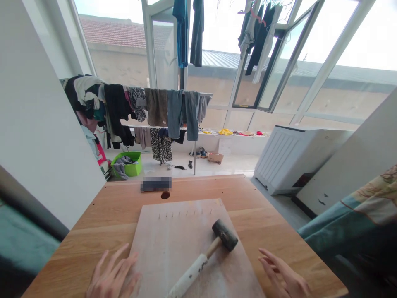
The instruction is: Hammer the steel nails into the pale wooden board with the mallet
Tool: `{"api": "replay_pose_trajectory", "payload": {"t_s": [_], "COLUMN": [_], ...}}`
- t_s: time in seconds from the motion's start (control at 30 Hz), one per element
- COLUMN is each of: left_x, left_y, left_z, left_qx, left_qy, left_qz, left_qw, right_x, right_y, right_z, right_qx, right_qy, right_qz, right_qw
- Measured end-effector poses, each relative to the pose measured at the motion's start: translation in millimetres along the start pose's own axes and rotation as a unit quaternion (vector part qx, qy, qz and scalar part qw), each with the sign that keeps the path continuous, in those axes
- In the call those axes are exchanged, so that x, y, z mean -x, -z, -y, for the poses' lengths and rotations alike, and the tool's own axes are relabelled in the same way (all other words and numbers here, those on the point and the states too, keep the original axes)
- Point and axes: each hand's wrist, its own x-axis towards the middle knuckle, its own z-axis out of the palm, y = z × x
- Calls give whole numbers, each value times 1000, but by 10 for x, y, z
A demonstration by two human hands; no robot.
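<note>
A pale wooden board (173,244) lies on a brown wooden table (102,211), with a row of several small nails standing near its far edge. A rubber mallet (204,258) with a black head and a white-wrapped handle rests on the board, head pointing away. My left hand (113,277) lies flat with fingers spread at the board's left edge, holding nothing. My right hand (282,277) hovers open at the board's right side, fingers apart, a short way from the mallet.
A round hole (165,195) and a blurred dark object (155,184) sit on the table's far part. Beyond stand a laundry rack (173,107) full of clothes, a green basket (130,163), a white cabinet (288,157) and open windows. A patterned cloth (366,211) lies at right.
</note>
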Motion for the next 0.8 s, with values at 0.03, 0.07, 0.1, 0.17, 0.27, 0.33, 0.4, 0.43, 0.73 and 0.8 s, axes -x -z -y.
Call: {"api": "replay_pose_trajectory", "payload": {"t_s": [0.03,0.07,0.1,0.17,0.27,0.33,0.4,0.43,0.73,0.8], "left_x": [-39,-113,-216,-488,-918,-1131,-1258,-1293,-1353,-1377], "left_y": [-12,-31,-56,-128,-279,-393,-494,-534,-679,-712], "left_z": [36,59,73,89,131,174,211,223,144,104], "left_qx": [17,41,71,139,222,262,292,304,346,352], "left_qy": [25,54,85,136,152,148,142,138,120,108], "left_qz": [-2,0,4,21,33,60,88,97,93,120], "left_qw": [1000,998,994,981,962,952,942,938,926,922], "right_x": [-195,-403,-616,-1024,-1501,-1697,-1803,-1831,-1855,-1852], "right_y": [-28,-69,-124,-278,-555,-707,-795,-814,-862,-911], "right_z": [128,254,377,603,872,994,1073,1101,1326,1384], "right_qx": [-2,-4,-6,-13,-15,-1,20,31,108,125], "right_qy": [4,17,38,70,110,128,139,143,149,145], "right_qz": [-13,0,27,61,146,204,249,265,334,343], "right_qw": [1000,1000,999,996,983,970,958,953,925,920]}}
